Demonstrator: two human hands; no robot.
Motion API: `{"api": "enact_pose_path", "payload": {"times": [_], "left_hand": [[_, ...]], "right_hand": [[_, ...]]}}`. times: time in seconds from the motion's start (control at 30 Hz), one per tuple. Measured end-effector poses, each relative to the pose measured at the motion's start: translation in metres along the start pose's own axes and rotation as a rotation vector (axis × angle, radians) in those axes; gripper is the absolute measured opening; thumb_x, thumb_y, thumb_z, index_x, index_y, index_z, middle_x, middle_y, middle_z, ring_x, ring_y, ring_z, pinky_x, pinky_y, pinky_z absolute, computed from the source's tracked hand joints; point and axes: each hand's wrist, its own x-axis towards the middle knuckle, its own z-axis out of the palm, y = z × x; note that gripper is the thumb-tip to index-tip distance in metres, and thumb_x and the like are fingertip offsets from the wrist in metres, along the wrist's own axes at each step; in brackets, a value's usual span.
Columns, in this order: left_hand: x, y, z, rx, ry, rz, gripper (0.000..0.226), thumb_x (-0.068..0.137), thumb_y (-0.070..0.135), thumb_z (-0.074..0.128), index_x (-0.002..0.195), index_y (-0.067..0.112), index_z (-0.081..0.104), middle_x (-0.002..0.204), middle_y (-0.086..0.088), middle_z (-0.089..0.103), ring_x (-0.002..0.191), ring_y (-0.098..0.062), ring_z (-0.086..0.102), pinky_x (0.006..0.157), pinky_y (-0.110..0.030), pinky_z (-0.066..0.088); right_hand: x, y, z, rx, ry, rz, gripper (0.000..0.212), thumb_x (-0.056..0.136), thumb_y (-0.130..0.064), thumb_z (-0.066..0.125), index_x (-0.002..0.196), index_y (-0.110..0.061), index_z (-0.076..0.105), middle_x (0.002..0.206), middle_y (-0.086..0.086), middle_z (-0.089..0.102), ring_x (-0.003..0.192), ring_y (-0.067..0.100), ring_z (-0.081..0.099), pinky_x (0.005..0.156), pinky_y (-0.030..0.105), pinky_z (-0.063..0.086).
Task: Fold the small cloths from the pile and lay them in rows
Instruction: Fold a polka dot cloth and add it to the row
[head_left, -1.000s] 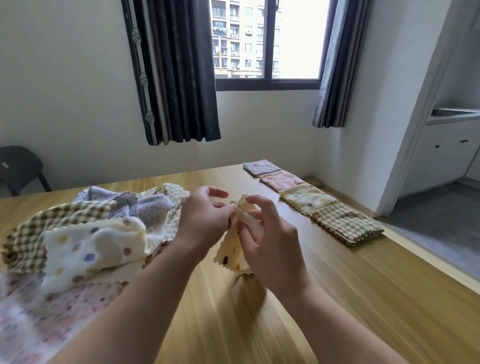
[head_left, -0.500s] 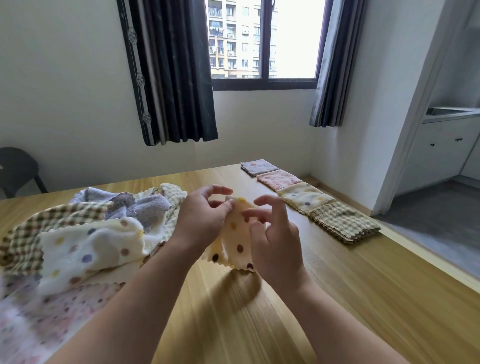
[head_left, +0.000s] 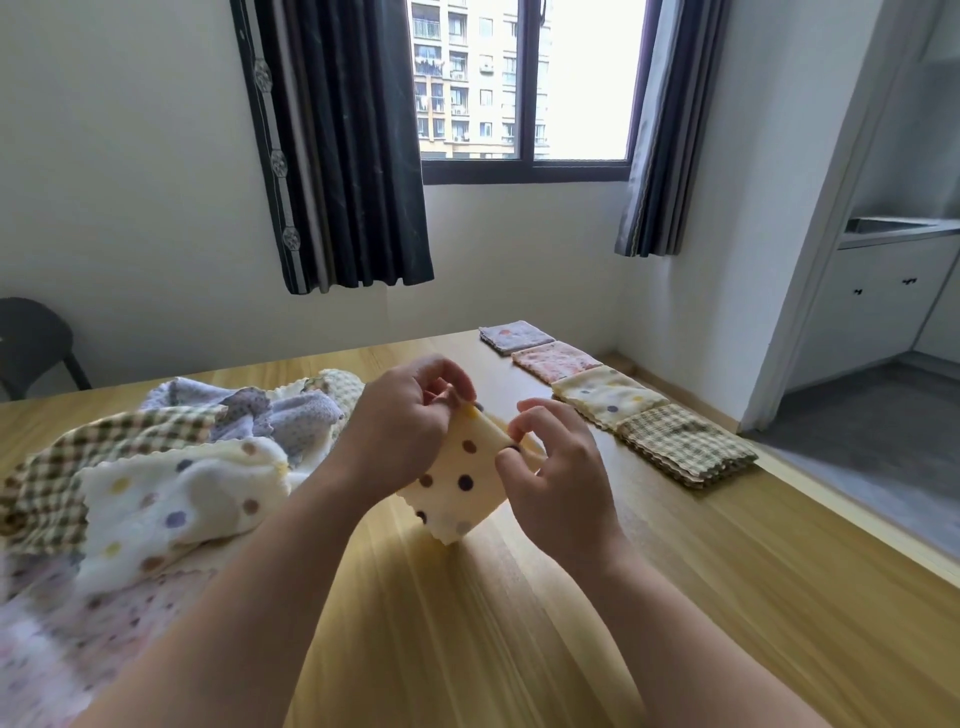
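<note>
Cloth between left hand, right hand

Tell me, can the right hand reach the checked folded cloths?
Probably yes: only bare table lies between the right hand and the checked folded cloths, though it now pinches the dotted yellow cloth.

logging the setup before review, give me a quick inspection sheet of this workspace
surface: wooden table
job's things: loose pile at left; dotted cloth held up in both hands; row of four folded cloths at far right
clutter: nothing seen
grippers: left hand and right hand each pinch the dotted cloth near its top
cables: nothing seen
surroundings: window, dark curtains, chair at left, cabinet at right
</note>
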Motion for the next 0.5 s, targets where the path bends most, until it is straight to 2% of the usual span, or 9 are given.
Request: {"api": "enact_pose_path", "payload": {"times": [0.1, 0.23, 0.3, 0.37, 0.5], "left_hand": [[0.0, 0.001, -0.001, 0.019, 0.014, 0.017, 0.035, 0.095, 0.004, 0.052, 0.084, 0.033, 0.067, 0.089, 0.01, 0.075, 0.083, -0.018, 0.068, 0.063, -0.04, 0.061], [0.0, 0.002, -0.007, 0.043, 0.031, 0.034, 0.037, 0.093, 0.002, 0.05, 0.084, 0.033, 0.067, 0.088, 0.009, 0.075, 0.083, -0.02, 0.067, 0.068, -0.042, 0.061], [0.0, 0.002, -0.011, 0.112, 0.009, 0.048, 0.038, 0.092, -0.001, 0.049, 0.082, 0.03, 0.07, 0.09, 0.01, 0.074, 0.084, -0.018, 0.065, 0.065, -0.036, 0.058], [0.0, 0.002, -0.013, 0.196, -0.013, 0.058, 0.041, 0.091, -0.003, 0.048, 0.083, 0.028, 0.074, 0.094, 0.007, 0.071, 0.086, -0.014, 0.061, 0.064, -0.028, 0.054], [0.001, -0.003, -0.015, 0.271, 0.002, 0.086, 0.041, 0.089, -0.003, 0.049, 0.088, 0.025, 0.079, 0.096, 0.004, 0.068, 0.089, -0.015, 0.059, 0.072, -0.031, 0.056]], "right_hand": [[0.003, 0.005, -0.002, -0.057, -0.09, 0.075, 0.015, 0.083, -0.043, 0.055, 0.086, -0.03, 0.061, 0.112, -0.018, 0.055, 0.11, 0.008, 0.049, 0.097, 0.036, 0.045], [0.005, 0.011, -0.005, -0.17, -0.105, 0.081, 0.049, 0.09, -0.067, 0.045, 0.071, -0.024, 0.058, 0.083, -0.011, 0.06, 0.082, 0.009, 0.056, 0.074, 0.034, 0.048], [0.006, 0.012, -0.006, -0.222, -0.112, 0.075, 0.047, 0.094, -0.064, 0.048, 0.068, -0.025, 0.053, 0.076, -0.008, 0.059, 0.076, 0.011, 0.057, 0.068, 0.033, 0.047], [0.006, 0.013, -0.007, -0.258, -0.086, 0.018, 0.043, 0.096, -0.062, 0.048, 0.074, -0.026, 0.055, 0.077, -0.008, 0.061, 0.074, 0.012, 0.059, 0.068, 0.036, 0.051], [0.008, 0.017, -0.011, -0.279, -0.033, -0.105, 0.038, 0.096, -0.059, 0.051, 0.087, -0.024, 0.063, 0.082, -0.009, 0.066, 0.072, 0.009, 0.063, 0.067, 0.034, 0.054]]}}
